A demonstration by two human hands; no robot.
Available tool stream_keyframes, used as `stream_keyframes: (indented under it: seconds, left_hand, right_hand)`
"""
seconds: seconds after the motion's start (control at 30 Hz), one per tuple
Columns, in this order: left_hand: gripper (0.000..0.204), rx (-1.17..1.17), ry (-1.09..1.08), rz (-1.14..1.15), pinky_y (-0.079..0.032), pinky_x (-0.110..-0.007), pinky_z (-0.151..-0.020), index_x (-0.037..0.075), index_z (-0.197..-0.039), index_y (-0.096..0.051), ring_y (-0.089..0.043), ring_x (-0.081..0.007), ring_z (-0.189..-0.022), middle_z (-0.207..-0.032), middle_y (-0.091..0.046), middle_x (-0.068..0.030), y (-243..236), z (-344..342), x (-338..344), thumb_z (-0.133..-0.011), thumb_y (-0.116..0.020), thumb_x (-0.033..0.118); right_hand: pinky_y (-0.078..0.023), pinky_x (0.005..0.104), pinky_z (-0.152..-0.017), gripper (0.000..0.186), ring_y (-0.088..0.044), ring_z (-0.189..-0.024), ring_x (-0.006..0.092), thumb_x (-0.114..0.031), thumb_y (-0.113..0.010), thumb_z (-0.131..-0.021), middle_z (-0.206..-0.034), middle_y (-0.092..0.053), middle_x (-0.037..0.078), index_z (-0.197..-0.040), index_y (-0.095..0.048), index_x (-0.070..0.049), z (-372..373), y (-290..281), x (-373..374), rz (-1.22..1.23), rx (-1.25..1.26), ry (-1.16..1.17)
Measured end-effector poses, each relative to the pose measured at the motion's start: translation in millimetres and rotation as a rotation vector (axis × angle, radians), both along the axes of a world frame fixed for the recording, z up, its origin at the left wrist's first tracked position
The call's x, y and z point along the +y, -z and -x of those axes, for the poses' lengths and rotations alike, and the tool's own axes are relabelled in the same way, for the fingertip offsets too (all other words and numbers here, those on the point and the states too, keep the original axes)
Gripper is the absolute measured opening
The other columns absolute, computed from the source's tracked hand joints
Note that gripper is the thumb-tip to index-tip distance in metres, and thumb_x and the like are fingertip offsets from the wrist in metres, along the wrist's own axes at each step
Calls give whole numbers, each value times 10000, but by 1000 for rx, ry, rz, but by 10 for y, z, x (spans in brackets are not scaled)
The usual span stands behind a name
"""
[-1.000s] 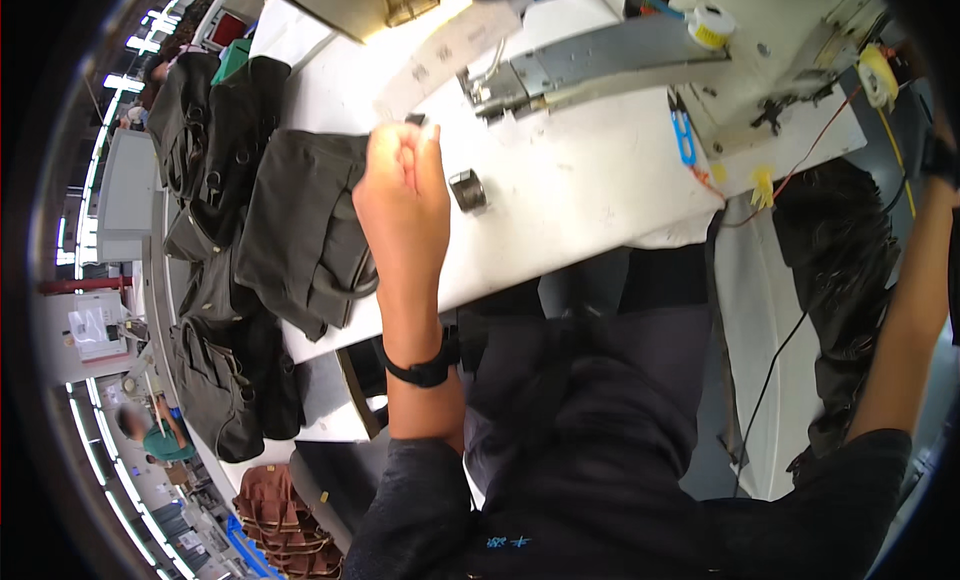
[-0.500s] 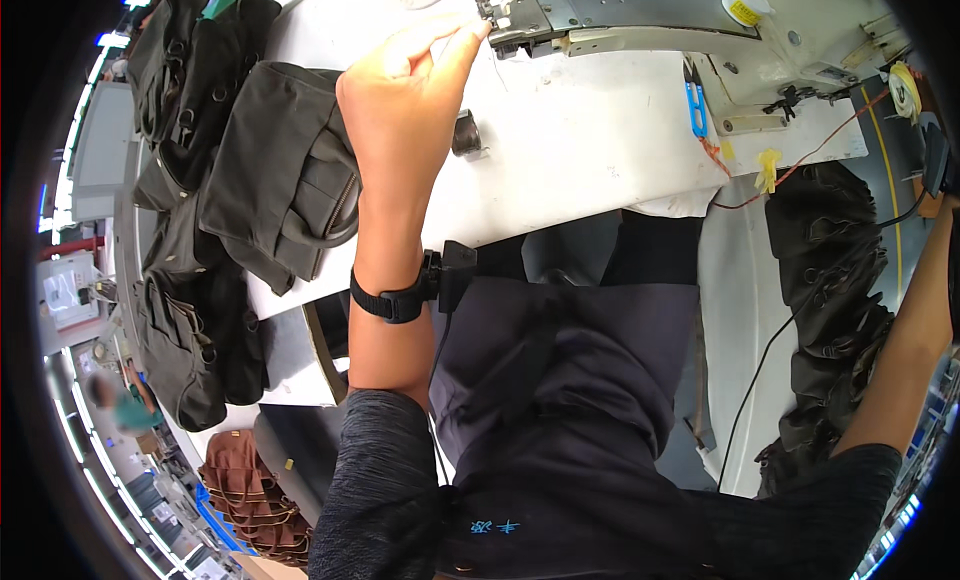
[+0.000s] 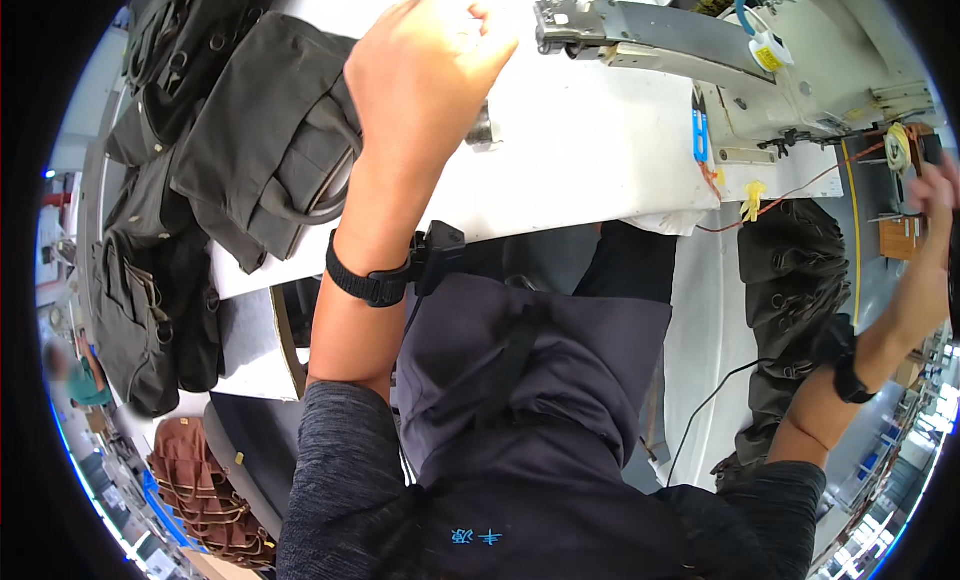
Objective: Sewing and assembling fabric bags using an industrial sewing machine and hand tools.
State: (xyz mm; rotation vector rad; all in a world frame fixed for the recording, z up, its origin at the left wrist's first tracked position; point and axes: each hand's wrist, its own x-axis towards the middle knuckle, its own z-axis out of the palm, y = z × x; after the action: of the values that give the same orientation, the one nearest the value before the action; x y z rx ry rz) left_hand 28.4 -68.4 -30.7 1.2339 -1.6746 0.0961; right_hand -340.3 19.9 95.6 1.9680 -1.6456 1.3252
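Observation:
My left hand (image 3: 425,75) is raised over the white table, its fingers bent and pressed together. Anything they pinch is lost in bright light. Just right of the fingertips is the free end of a grey metal machine arm (image 3: 660,30), apart from them. A small dark metal piece (image 3: 482,130) lies beside the wrist, partly covered. Left of my forearm rests a dark grey-green fabric bag (image 3: 255,120) with looped handles. Out at the far right edge is my right hand (image 3: 935,195), lifted and smeared by motion, so its fingers cannot be read.
Blue-handled thread snips (image 3: 700,130) lie near the machine base, by an orange cord. More dark bags (image 3: 150,310) are heaped at left, with others (image 3: 795,280) hanging at right. Brown bags (image 3: 200,490) sit lower left. A black cable (image 3: 700,410) crosses the right side.
My left fingertips have come away from the end of the machine arm. My right hand has come into view at the right edge. The whole view has shifted a little.

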Motion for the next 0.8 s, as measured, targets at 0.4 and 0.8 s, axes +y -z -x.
stream_keyframes:
  seconds: [0.4,0.8]
  left_hand:
    - [109,-67,73,-141,-492,-333,-774,22,-781,-651,-613,-242,-885,-1112,-685,-132,-19,-167,166,-722,-727,73]
    - [133,280,357,-676,-475,-260,-709,55,-902,-712,-602,-125,-878,-1110,-674,-43,107,-395,669,-788,-781,54]
  right_hand:
    - [-509,222,-695,272,-641,-753,80,-168,-648,-1016,-1026,-713,57,-1230,-688,-5,-985,860,-79,-542,-363,-326]
    - [-416,214,-573,303,-485,-621,47,-152,-550,-1061,-729,-566,-18,-1289,-651,21,-2143,1464,-497,-825,-1172,-789]
